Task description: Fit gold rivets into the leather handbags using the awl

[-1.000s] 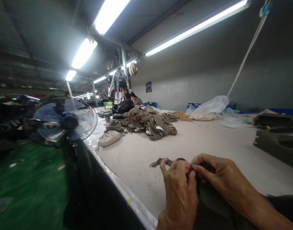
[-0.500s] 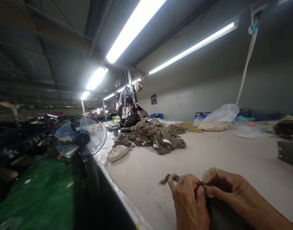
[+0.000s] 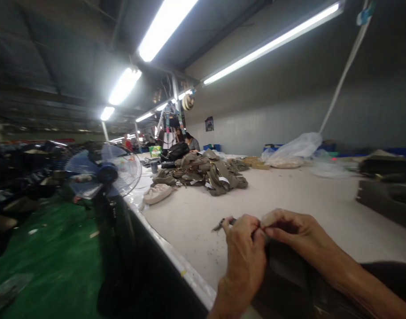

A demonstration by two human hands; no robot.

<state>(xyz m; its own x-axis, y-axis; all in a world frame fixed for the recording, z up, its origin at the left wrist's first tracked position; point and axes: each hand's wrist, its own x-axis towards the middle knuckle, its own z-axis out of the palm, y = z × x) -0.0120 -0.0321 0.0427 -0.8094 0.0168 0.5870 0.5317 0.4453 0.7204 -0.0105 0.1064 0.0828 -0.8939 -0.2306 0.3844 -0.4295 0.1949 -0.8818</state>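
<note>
A dark brown bag-like piece [image 3: 284, 274] lies below and between my hands, its lower part running out of the bottom of the view. My left hand [image 3: 245, 252] is closed on its upper edge, fingers bent and thumb pressed in. From between those fingers a narrow dark strip with a ragged end [image 3: 219, 226] sticks out to the left; what it is I cannot make out. My right hand [image 3: 297, 228] pinches the same edge, its fingertips meeting those of my left hand. The exact spot under the fingertips is hidden.
A heap of olive-brown fabric pieces [image 3: 206, 170] lies further up the pale table [image 3: 189, 221], with a beige piece [image 3: 157, 193] beside it. Dark boxy pieces [image 3: 385, 201] stand at right, clear plastic bags [image 3: 294, 150] behind. A fan [image 3: 106, 173] stands left; a person [image 3: 191, 142] sits beyond.
The camera view has tipped downward and shifted slightly, so more of the dark brown piece shows. My hands have drawn closer together at its edge, both still gripping.
</note>
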